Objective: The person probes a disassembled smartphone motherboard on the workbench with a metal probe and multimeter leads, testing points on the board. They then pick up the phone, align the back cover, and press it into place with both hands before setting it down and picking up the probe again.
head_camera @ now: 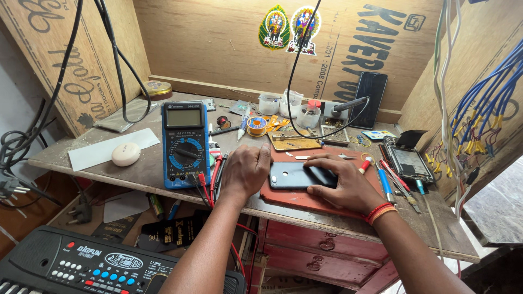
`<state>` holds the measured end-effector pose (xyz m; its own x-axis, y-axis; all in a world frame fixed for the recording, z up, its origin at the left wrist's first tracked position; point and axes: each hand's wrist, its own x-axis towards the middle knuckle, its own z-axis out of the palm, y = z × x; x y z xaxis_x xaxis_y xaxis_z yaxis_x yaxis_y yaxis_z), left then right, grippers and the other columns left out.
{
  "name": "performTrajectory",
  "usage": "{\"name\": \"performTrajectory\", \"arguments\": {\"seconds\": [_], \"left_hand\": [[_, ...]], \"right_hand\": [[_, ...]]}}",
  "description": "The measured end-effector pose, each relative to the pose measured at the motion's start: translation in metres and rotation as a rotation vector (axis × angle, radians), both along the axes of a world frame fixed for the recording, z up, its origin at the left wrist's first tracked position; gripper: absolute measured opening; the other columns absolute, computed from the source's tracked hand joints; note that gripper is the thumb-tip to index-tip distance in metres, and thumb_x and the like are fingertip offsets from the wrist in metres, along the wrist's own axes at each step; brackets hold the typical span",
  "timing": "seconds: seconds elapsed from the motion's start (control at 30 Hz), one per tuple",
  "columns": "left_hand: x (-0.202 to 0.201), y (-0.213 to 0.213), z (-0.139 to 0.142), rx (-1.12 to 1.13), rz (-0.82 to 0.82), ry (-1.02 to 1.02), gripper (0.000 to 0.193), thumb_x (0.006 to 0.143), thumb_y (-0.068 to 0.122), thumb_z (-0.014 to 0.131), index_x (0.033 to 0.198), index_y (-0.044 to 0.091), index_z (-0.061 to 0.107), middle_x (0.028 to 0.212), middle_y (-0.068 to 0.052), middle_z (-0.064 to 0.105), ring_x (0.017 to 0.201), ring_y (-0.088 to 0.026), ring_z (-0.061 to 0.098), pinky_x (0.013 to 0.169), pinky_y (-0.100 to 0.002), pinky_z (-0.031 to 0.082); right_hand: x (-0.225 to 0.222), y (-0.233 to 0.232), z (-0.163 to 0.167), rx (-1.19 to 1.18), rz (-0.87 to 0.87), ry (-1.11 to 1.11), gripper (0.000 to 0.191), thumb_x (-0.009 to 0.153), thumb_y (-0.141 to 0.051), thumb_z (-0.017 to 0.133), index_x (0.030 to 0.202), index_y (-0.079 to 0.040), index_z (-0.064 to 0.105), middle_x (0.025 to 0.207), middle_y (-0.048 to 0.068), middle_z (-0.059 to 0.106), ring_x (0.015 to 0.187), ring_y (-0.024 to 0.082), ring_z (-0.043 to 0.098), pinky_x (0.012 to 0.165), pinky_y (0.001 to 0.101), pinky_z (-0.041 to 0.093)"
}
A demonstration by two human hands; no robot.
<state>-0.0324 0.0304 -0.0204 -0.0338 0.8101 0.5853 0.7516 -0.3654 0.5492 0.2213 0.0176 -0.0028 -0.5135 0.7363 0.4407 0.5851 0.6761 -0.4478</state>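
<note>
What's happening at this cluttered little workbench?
A person is working on a dark phone that lies back-up on a red mat. The left hand is closed against the phone's left end, and the right hand rests flat over its right end. A blue meter sits to the left, and an opened phone lies to the right.

blue multimeter [186, 144] grey screen; two leaf-shaped stickers [289, 28] on back board.
</note>
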Motion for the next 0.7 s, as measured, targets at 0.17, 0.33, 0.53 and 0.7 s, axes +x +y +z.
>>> {"name": "performTrajectory", "arguments": {"seconds": [0.17,0.33,0.53,0.7], "left_hand": [[0.0,-0.001,0.001,-0.054,-0.006,-0.01,0.057,0.1,0.043,0.041,0.072,0.007,0.076,0.084,-0.019,0.072,0.094,-0.039,0.066,0.089,-0.05,0.049],[0.002,-0.002,0.001,-0.037,-0.033,0.01,0.051,0.097,0.04,0.051,0.068,0.006,0.074,0.082,-0.012,0.074,0.094,-0.033,0.067,0.089,-0.046,0.051],[0.005,-0.007,0.002,0.0,-0.064,0.183,0.03,0.082,0.04,0.069,0.078,0.011,0.076,0.09,-0.006,0.073,0.099,-0.025,0.063,0.092,-0.042,0.045],[0.008,-0.015,0.005,0.064,-0.08,0.36,0.05,0.074,0.054,0.076,0.095,0.009,0.076,0.106,-0.008,0.068,0.112,-0.025,0.055,0.097,-0.043,0.035]], "right_hand": [[0.002,0.002,-0.001,-0.003,0.031,0.015,0.05,0.078,-0.035,0.081,0.12,-0.011,0.072,0.119,0.008,0.074,0.104,0.021,0.07,0.091,0.0339,0.053],[0.001,0.002,-0.002,-0.087,-0.056,0.004,0.044,0.081,-0.034,0.078,0.119,-0.013,0.074,0.116,0.006,0.077,0.101,0.019,0.071,0.091,0.0328,0.053],[0.002,0.004,-0.004,0.077,0.022,-0.01,0.05,0.081,-0.034,0.079,0.124,-0.011,0.069,0.122,0.011,0.072,0.112,0.026,0.067,0.098,0.0387,0.05],[0.003,0.006,-0.008,0.035,-0.05,-0.059,0.056,0.08,-0.039,0.078,0.128,-0.014,0.066,0.121,0.01,0.071,0.116,0.028,0.063,0.102,0.0408,0.047]]}}
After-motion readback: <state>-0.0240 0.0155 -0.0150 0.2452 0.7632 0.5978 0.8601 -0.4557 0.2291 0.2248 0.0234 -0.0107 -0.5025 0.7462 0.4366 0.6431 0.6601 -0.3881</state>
